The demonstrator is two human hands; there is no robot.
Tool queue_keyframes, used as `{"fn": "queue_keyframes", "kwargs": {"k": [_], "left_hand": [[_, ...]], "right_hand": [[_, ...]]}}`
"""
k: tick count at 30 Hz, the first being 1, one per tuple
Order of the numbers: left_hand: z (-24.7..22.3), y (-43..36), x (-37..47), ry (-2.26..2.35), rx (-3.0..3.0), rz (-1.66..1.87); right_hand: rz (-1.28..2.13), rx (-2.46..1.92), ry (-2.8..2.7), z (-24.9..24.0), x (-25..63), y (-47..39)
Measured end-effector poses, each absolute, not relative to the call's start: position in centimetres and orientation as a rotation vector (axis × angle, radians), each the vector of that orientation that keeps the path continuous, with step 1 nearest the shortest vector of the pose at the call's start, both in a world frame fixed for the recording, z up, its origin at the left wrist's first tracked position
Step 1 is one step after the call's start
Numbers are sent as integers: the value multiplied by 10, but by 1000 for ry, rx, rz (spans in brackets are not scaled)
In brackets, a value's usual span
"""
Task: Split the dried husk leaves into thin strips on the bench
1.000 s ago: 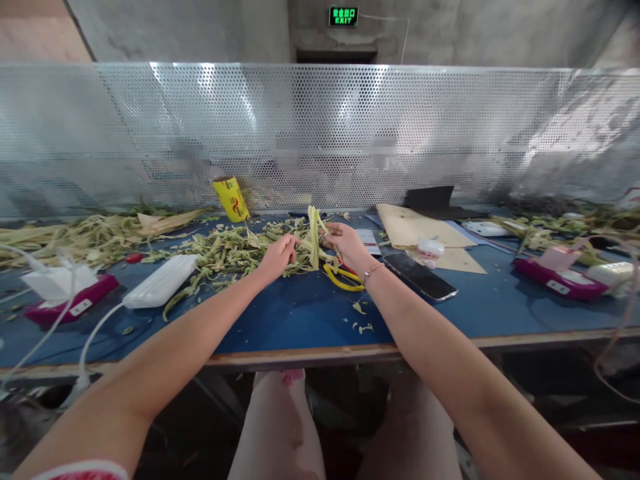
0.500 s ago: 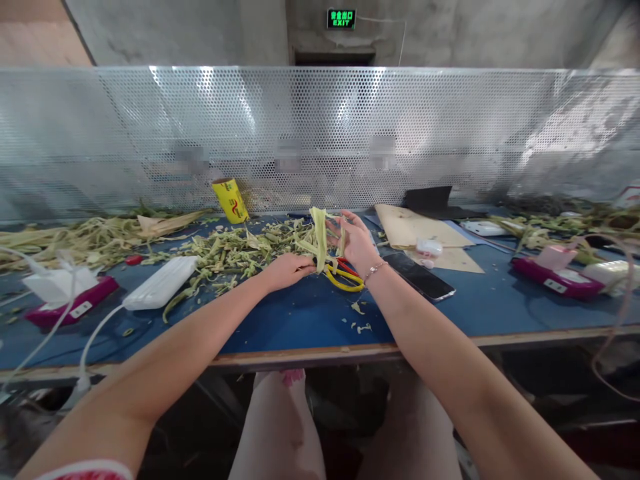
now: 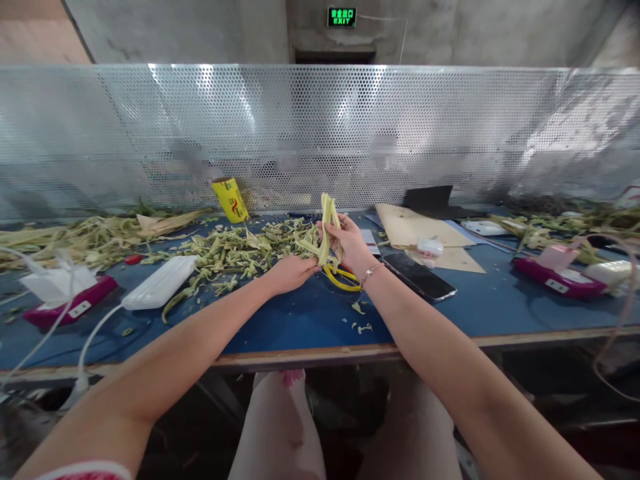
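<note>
Pale-green plant scraps (image 3: pixel 235 250) litter the blue desk (image 3: pixel 300 323); at their right edge, the left hand (image 3: pixel 294 273) pinches the lower end of a folded yellowish strip (image 3: pixel 327 230), whose upper part the right hand (image 3: pixel 347 241) grips between thumb and fingers, above yellow-handled scissors (image 3: pixel 344 280).

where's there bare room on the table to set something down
Two bare patches of table: one between the left hand and the near edge, another between the phone and the right-side purple power strip. It's crowded behind the left hand, under the shredded plant pile.
</note>
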State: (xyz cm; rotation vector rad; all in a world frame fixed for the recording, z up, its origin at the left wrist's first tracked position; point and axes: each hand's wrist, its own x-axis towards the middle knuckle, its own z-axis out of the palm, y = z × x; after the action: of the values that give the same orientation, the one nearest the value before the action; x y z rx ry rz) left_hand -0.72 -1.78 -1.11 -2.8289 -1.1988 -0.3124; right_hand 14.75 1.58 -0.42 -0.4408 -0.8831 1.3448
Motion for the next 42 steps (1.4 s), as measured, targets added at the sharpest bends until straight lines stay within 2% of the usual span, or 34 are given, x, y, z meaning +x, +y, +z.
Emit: {"fn": "queue_keyframes", "kwargs": {"k": [8, 11, 14, 18, 23, 27, 33, 36, 42], "left_hand": [[-7, -17, -14, -1171, -2856, -464], [-9, -6, -22, -1452, -2791, -770], [-9, 9, -36, -1857, -2411, -1206], [-6, 23, -52, -2127, -2051, -1379], [-5, 18, -49, -1905, -2070, -1509], [-6, 4, -31, -1576, -2472, -1800], [-10, -8, -11, -1722, -2768, -2037], [-10, -8, -12, -1739, -2793, -2116], [-11, 0, -19, -1807, -2675, -2318]], "right_hand": [[1092, -452, -534, -3, 184, 38], [1073, -487, -526, -3, 195, 40], [1105, -514, -579, -2, 188, 36], [1183, -560, -744, -3, 164, 26], [1287, -649, -1032, -9, 146, 17], [1354, -673, -1247, -13, 141, 11], [1050, -800, -1668, -21, 133, 9], [1009, -858, -1662, -20, 132, 7], [1178, -927, -1352, -11, 140, 8]]}}
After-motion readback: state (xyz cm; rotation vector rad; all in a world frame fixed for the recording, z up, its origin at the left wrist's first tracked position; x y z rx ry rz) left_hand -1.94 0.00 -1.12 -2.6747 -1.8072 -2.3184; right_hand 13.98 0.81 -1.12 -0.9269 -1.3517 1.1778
